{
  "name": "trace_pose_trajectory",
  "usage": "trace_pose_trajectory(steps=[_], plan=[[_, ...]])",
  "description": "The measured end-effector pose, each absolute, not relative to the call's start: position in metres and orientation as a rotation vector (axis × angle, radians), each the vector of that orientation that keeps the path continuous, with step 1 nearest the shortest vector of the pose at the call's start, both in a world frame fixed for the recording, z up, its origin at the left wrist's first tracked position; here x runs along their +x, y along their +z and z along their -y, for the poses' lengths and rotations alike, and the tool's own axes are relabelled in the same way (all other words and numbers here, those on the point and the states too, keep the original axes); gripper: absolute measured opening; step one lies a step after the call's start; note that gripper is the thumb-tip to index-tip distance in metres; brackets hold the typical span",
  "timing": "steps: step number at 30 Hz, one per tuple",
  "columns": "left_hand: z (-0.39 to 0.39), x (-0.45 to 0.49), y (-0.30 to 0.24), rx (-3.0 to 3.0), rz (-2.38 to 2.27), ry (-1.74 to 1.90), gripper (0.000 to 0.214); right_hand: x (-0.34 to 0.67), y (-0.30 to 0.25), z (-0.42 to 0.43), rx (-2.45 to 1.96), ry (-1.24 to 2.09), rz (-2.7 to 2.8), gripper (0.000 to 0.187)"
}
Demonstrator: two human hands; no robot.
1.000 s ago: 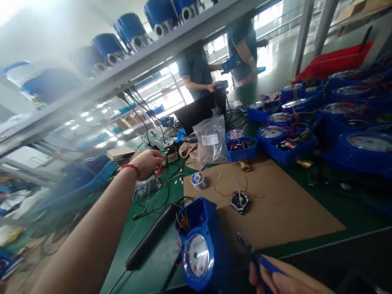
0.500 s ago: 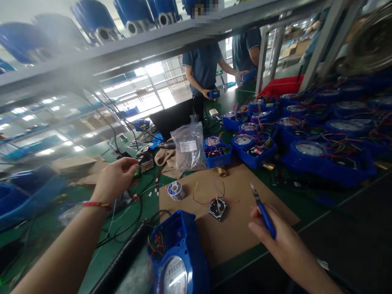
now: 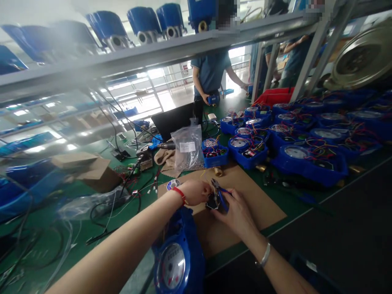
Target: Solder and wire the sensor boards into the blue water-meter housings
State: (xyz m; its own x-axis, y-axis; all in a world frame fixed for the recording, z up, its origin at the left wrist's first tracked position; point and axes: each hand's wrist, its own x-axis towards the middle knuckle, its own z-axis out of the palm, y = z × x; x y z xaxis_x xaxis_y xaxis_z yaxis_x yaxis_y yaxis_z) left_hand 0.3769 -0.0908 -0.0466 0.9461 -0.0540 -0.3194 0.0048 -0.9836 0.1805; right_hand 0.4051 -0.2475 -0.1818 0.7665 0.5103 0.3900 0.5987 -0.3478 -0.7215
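Observation:
My right hand (image 3: 237, 210) grips blue-handled cutting pliers (image 3: 221, 196), whose jaws point up and left over a small black circuit board (image 3: 212, 203). The right thumb is at the board's lower edge. Thin wires rise from the board beside the jaws. Close to them, my left hand (image 3: 196, 192) has its fingers closed; what they pinch is mostly hidden. Under my left wrist stands a solder spool (image 3: 173, 184), partly covered. A blue meter housing (image 3: 180, 253) with a round clear dial lies in front of me, its upper part behind my left forearm.
A brown cardboard sheet (image 3: 245, 196) lies beneath the work. Behind it are a clear plastic bag (image 3: 187, 149) and rows of blue meters (image 3: 248, 151) with loose wires. Cables and a cardboard box (image 3: 98, 171) are at left. A shelf (image 3: 137, 51) runs overhead; a co-worker (image 3: 210, 75) stands beyond.
My left hand has come from the cable clutter at left to the circuit board. My right hand has brought the cutting pliers leftward to the board's wires.

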Motion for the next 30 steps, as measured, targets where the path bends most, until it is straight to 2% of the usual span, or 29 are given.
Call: trace_pose_trajectory(steps=[8, 10, 15, 21, 26, 30], plan=[[0.113, 0.36, -0.039, 2.543, -0.031, -0.277, 0.009, 0.401, -0.172, 0.276, -1.828, -0.229, 0.782, 0.05], [0.12, 0.352, -0.036, 2.442, -0.051, -0.264, 0.013, 0.396, -0.166, 0.282, -1.777, -0.243, 0.756, 0.052], [0.145, 0.328, -0.025, 1.748, -0.388, -0.246, 0.01, 0.387, -0.154, 0.297, -1.615, -0.246, 0.69, 0.035], [0.176, 0.292, -0.026, 1.362, -0.453, -0.028, 0.017, 0.374, -0.148, 0.311, -1.493, -0.269, 0.72, 0.038], [0.187, 0.263, -0.034, 1.469, -0.463, 0.239, 0.016, 0.362, -0.146, 0.325, -1.512, -0.233, 0.75, 0.044], [0.18, 0.232, -0.032, 1.701, -0.383, 0.495, 0.024, 0.364, -0.152, 0.344, -1.501, -0.03, 0.709, 0.046]])
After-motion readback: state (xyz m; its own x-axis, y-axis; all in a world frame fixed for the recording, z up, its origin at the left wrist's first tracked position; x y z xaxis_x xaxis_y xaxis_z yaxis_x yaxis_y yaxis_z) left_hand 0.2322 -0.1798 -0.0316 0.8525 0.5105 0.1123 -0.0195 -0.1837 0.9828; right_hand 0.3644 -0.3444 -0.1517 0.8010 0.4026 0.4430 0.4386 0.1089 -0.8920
